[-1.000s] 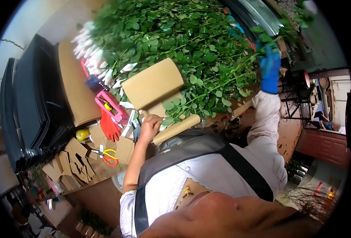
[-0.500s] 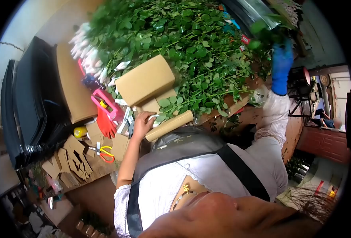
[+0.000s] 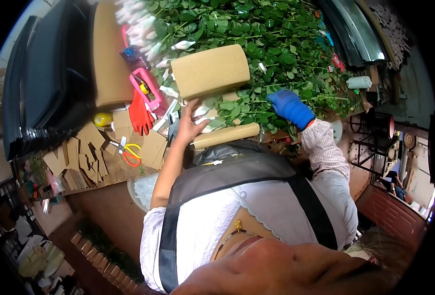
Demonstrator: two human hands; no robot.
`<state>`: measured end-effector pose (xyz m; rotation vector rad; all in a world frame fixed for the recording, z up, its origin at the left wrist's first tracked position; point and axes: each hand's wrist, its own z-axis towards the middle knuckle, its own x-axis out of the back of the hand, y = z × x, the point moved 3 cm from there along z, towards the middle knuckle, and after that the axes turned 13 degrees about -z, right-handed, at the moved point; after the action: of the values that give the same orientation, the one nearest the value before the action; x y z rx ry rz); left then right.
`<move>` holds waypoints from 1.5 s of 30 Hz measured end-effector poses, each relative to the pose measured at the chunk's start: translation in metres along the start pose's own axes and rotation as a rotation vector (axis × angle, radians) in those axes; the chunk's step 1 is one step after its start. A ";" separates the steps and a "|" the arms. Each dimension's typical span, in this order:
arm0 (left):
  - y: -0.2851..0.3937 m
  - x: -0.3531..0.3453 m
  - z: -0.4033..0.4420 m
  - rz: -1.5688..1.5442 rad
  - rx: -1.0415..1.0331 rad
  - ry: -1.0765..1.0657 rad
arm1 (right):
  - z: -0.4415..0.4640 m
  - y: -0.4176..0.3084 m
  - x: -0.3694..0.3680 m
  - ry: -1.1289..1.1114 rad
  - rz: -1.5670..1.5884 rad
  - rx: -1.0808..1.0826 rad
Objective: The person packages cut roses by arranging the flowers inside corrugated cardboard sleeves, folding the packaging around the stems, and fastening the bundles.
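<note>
My bare left hand (image 3: 191, 125) lies at the near edge of the table with its fingers apart, touching white-sleeved flower buds (image 3: 202, 112) on a piece of corrugated cardboard. My right hand (image 3: 292, 109), in a blue glove, is closed on the leafy flower stems (image 3: 247, 109) to the right of those buds; its fingertips are partly hidden among leaves. Just beyond my left hand stands a bent sheet of corrugated cardboard (image 3: 210, 71). A rolled cardboard edge (image 3: 227, 136) runs along the front, against my apron.
A big heap of leafy stems (image 3: 276, 34) covers the back. On the left are a pink tape dispenser (image 3: 151, 91), a red glove (image 3: 139, 113), pliers (image 3: 127, 151), yellow tape (image 3: 103, 119), cardboard pieces (image 3: 87, 152) and stacked black sleeves (image 3: 45, 78). A pale roll (image 3: 359, 82) lies at right.
My right hand has come from the far right, where it held a leafy stem, back to the stems before me. My left hand stays by the buds, its fingers more spread. The view has shifted.
</note>
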<state>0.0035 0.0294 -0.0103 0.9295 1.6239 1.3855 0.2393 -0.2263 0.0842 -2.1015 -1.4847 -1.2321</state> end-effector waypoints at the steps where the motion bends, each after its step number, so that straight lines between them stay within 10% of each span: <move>1: 0.004 -0.001 0.001 0.093 -0.040 -0.040 | 0.001 -0.001 -0.003 -0.018 -0.013 0.026; 6: 0.009 0.001 0.000 0.278 -0.089 -0.118 | -0.005 0.026 0.019 -0.040 0.114 -0.029; 11: 0.015 -0.002 0.003 0.288 -0.138 -0.158 | 0.039 0.040 0.044 0.961 0.115 -0.173; 15: 0.023 -0.001 0.007 0.351 -0.145 -0.204 | 0.100 0.044 0.012 0.598 -0.053 -0.158; 19: 0.027 -0.003 0.010 0.427 -0.121 -0.130 | 0.035 0.066 0.060 1.016 0.071 -0.226; 25: -0.010 -0.008 0.010 0.406 -0.194 -0.017 | -0.011 0.131 0.040 0.928 0.492 -0.524; 29: -0.004 -0.011 0.007 0.299 0.112 -0.025 | -0.031 0.152 0.023 1.080 0.587 -0.591; 33: 0.021 -0.013 0.011 0.585 -0.225 -0.102 | -0.064 0.189 -0.005 1.323 0.419 -0.660; 34: 0.025 -0.014 0.011 0.587 -0.356 -0.106 | -0.076 0.181 0.009 1.298 0.774 -0.716; 41: -0.009 -0.004 0.010 0.529 -0.154 -0.096 | -0.086 0.088 0.020 0.965 0.936 -0.187; 42: -0.042 0.004 0.013 0.427 -0.098 -0.079 | -0.084 0.067 0.042 1.007 0.372 0.022; 45: -0.017 0.001 0.006 0.576 -0.179 -0.022 | -0.049 0.037 0.026 0.769 0.275 0.103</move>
<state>0.0079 0.0307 -0.0282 1.3613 1.2316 1.8580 0.2513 -0.2579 0.1424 -1.4302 -0.8592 -1.5529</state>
